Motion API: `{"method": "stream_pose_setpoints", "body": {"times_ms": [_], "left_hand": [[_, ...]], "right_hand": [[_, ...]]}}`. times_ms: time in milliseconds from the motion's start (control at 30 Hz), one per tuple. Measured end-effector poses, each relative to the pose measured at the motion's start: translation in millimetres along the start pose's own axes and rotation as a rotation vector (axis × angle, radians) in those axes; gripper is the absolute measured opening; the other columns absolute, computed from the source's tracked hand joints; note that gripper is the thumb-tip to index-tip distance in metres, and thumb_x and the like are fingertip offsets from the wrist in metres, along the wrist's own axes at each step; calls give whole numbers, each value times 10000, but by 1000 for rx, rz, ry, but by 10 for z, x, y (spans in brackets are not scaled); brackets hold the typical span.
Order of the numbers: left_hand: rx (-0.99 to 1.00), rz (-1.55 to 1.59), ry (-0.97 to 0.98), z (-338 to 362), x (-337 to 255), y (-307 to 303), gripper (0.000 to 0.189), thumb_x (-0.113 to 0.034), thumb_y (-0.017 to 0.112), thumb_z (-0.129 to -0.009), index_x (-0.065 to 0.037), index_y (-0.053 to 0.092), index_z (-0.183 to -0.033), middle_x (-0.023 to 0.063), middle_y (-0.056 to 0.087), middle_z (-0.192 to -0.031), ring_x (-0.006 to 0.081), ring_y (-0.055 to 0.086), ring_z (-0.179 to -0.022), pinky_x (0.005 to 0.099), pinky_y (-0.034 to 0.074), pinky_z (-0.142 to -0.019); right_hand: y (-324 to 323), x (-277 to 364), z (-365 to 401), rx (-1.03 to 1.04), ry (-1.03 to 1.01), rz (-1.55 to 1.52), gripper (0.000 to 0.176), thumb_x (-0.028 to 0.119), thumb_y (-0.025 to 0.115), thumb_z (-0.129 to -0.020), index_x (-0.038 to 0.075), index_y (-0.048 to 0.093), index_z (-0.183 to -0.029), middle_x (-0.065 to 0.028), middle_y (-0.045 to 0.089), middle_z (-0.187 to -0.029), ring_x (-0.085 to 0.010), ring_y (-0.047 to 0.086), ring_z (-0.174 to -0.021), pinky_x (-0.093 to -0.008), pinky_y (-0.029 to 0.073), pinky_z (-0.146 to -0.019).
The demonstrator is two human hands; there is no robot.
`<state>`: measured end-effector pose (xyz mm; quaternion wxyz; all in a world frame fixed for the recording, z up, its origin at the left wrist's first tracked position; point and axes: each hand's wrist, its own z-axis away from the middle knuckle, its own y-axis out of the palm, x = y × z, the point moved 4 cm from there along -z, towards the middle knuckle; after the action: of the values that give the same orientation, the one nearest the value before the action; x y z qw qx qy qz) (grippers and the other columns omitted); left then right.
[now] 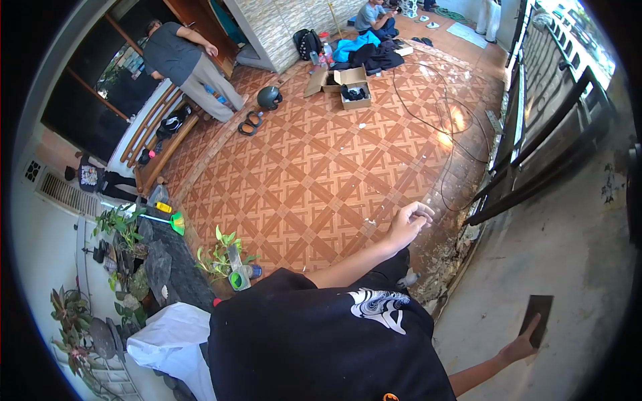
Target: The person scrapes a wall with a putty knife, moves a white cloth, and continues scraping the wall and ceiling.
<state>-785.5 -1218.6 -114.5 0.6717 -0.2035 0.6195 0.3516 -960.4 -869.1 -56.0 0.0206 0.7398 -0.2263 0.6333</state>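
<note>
My right hand [521, 347] is at the grey wall [481, 301] on the right. It holds a dark brown rectangular sheet that looks like sandpaper [540, 309] flat against the wall, one finger stretched along it. My left hand [409, 226] hangs in the air in front of my body, over the tiled floor [301, 180]. Its fingers are loosely bent and partly apart, and nothing shows in them. The black shirt [314, 334] on my torso fills the bottom middle.
A black metal gate [535, 147] adjoins the wall. A cable [445, 127] loops over the floor. Further back are an open cardboard box [356, 101], a helmet [269, 98], sandals [250, 123] and other people. Potted plants [221, 257] and a white cloth [170, 334] are at left.
</note>
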Motion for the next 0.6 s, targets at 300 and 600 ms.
{"method": "stream_pose_setpoints", "body": {"times_ms": [300, 600], "left_hand": [[101, 10, 31, -121, 242, 264, 155, -29, 460, -830, -43, 558, -950, 54, 595, -863, 114, 590, -806, 226, 444, -676], [280, -92, -114, -82, 187, 835, 151, -75, 491, -834, -45, 562, -964, 56, 600, -875, 123, 590, -810, 235, 458, -683]], "right_hand": [[198, -338, 629, 536, -69, 24, 164, 93, 630, -798, 0, 523, -716, 18, 461, -638, -66, 391, -610, -213, 344, -554], [-255, -316, 671, 265, -34, 74, 86, 6, 657, -733, -23, 579, -751, -28, 558, -678, -80, 482, -646, -222, 416, -619]]}}
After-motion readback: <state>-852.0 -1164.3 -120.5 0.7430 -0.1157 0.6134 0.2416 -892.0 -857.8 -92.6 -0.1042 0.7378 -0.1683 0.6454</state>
